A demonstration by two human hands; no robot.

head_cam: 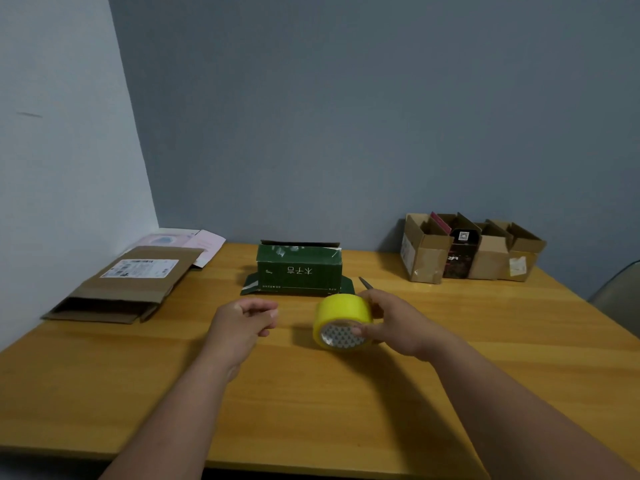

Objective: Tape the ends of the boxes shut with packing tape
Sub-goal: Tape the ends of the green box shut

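A green box (299, 271) with white lettering stands at the middle of the wooden table (311, 393), its top and side flaps loose. Just in front of it, my right hand (391, 322) grips a roll of yellow packing tape (341, 320), thumb across the roll's open core. My left hand (246, 318) hovers to the left of the roll with its fingers curled loosely and nothing in them, a short gap away from the tape.
A flat brown cardboard mailer (128, 285) with a white label lies at the left, with pink paper (194, 242) behind it. Several open small boxes (471, 252) stand at the back right. A thin dark tool (365, 283) pokes out behind my right hand. A chair edge (620, 299) shows at far right.
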